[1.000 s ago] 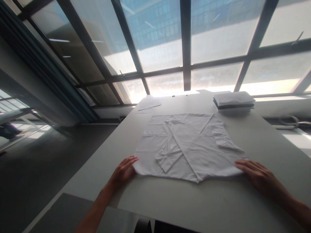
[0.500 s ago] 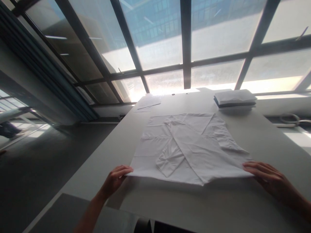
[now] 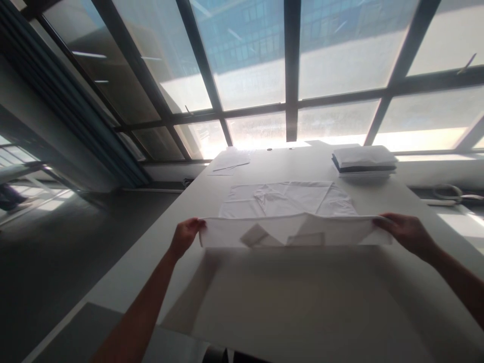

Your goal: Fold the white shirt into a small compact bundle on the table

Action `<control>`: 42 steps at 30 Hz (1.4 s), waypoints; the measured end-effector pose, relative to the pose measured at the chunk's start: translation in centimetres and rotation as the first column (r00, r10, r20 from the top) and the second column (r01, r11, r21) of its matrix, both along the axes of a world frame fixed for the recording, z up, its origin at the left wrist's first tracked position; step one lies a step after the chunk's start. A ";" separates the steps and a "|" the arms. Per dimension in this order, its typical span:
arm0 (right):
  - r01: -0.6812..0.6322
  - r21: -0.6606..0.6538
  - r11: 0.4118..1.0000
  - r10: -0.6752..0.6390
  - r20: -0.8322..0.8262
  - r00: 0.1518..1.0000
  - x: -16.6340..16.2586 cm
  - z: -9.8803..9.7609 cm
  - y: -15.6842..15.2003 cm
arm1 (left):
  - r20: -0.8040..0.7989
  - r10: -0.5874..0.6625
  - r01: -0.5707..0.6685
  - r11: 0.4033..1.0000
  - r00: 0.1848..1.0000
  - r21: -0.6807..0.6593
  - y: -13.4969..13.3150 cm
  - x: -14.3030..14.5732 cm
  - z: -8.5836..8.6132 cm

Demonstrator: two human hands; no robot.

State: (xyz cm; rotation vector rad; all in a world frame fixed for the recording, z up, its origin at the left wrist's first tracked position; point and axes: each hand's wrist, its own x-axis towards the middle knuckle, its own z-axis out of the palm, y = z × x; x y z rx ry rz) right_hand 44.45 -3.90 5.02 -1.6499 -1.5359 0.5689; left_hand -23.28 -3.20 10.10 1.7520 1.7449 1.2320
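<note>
The bare left hand point(image 3: 188, 233) pinches one white folded fabric garment point(image 3: 291, 222) at its nine o'clock, the bare right hand point(image 3: 404, 229) at three.

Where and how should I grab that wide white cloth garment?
Probably pinch the wide white cloth garment at both ends of its raised edge, coming from left and right, where the bare left hand and bare right hand hold it: it's broad and soft, so one grip might let it droop.
</note>
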 end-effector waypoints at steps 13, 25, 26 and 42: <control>0.005 -0.049 0.999 0.000 0.107 0.994 -2.2 -5.1 6.2 | -0.392 -0.001 -0.072 0.983 0.920 -0.171 6.4 0.8 -6.7; 0.119 0.132 0.984 -0.173 0.549 0.817 -3.3 -7.1 4.8 | -0.678 -0.241 0.336 0.942 0.694 0.009 2.8 15.3 -4.8; 0.120 0.186 0.975 -0.207 0.577 0.790 -3.8 -6.7 4.6 | -0.667 -0.341 0.435 0.900 0.662 -0.029 2.4 17.9 -5.0; -0.349 -0.051 0.936 0.304 0.619 0.724 -25.5 -5.9 1.8 | -0.646 -0.522 0.447 0.844 0.557 -0.296 1.1 26.3 -10.4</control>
